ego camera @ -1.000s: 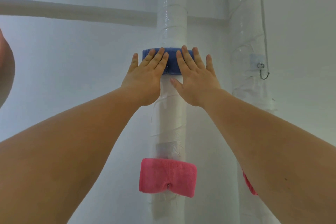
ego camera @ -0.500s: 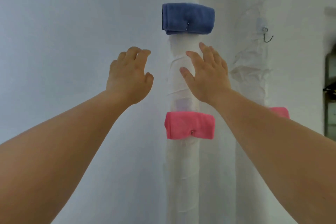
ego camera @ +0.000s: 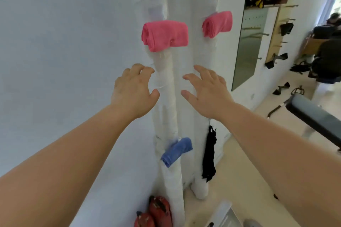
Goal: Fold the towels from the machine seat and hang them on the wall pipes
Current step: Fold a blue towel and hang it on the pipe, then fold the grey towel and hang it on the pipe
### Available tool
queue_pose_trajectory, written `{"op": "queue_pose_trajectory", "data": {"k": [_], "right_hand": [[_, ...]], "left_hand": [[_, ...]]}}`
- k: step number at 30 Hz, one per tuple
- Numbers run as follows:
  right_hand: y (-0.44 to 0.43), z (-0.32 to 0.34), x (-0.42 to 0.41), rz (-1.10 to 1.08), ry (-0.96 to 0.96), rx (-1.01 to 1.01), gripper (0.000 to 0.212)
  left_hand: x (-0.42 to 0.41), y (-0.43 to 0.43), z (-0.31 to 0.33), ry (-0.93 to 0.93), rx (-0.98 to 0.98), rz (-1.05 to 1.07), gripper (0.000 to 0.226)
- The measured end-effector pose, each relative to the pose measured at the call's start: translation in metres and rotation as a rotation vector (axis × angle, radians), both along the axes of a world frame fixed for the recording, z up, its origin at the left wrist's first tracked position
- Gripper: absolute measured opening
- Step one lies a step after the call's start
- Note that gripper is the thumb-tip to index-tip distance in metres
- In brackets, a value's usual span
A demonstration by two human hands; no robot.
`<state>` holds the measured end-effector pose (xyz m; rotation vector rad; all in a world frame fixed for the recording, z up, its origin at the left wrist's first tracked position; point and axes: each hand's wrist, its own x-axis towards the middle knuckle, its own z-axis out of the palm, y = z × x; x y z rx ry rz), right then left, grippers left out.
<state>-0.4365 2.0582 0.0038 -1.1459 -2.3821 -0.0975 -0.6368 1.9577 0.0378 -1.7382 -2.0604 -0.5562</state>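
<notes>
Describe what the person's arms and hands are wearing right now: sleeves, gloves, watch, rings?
Nothing is worn on what shows. The left hand and right hand are bare, with no gloves, and no rings visible on the fingers. Both wrists and forearms are uncovered to the frame edge: no sleeves, watch, bands or markings in view.

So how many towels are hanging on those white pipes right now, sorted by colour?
Pink towels: 2, one on the left pipe and one on the right pipe
Blue towels: 1, lower on the left pipe
Black cloth: 1, low on the right pipe
Total: 4
</notes>
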Motion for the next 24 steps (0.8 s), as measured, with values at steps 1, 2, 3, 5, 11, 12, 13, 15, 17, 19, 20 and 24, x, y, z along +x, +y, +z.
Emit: {"op": "queue_pose_trajectory", "data": {"k": [1,2,3,5,11,12,13,15,17,19,20,24], "right_hand": [[-0.005,-0.02,0.014,-0.026,-0.024,-0.031,0.055],[-0.011,-0.04,0.028,-0.059,-0.056,-0.066,0.055],[-0.015,-0.059,0.043,-0.098,-0.087,-0.102,0.055],[-0.026,-0.092,0.075,-0.183,-0.13,-0.171,0.056],[-0.067,-0.159,0.189,-0.384,-0.093,-0.354,0.056],[-0.077,-0.17,0.21,-0.422,-0.086,-0.396,0.056],[-0.088,-0.184,0.232,-0.461,-0.084,-0.443,0.057],[-0.113,-0.217,0.274,-0.543,-0.083,-0.551,0.06],[-0.138,-0.258,0.318,-0.625,-0.09,-0.675,0.062],[-0.164,-0.303,0.359,-0.683,-0.114,-0.793,0.065],[-0.178,-0.326,0.381,-0.704,-0.131,-0.849,0.066],[-0.236,-0.397,0.449,-0.803,-0.194,-1.044,0.063]], "left_hand": [[0.009,0.004,-0.015,-0.012,-0.025,-0.03,0.058],[0.019,0.009,-0.03,-0.028,-0.047,-0.058,0.057],[0.031,0.014,-0.045,-0.04,-0.067,-0.087,0.056],[0.059,0.022,-0.075,-0.053,-0.124,-0.154,0.053],[0.17,0.031,-0.16,-0.08,-0.348,-0.352,0.051],[0.191,0.03,-0.174,-0.081,-0.4,-0.391,0.052],[0.215,0.027,-0.187,-0.078,-0.454,-0.43,0.054],[0.264,0.022,-0.217,-0.067,-0.575,-0.493,0.057],[0.318,0.013,-0.251,-0.054,-0.712,-0.559,0.059],[0.372,0.003,-0.288,-0.044,-0.842,-0.634,0.061],[0.4,-0.003,-0.307,-0.038,-0.9,-0.67,0.061],[0.49,-0.033,-0.38,-0.009,-1.069,-0.744,0.06]]}}
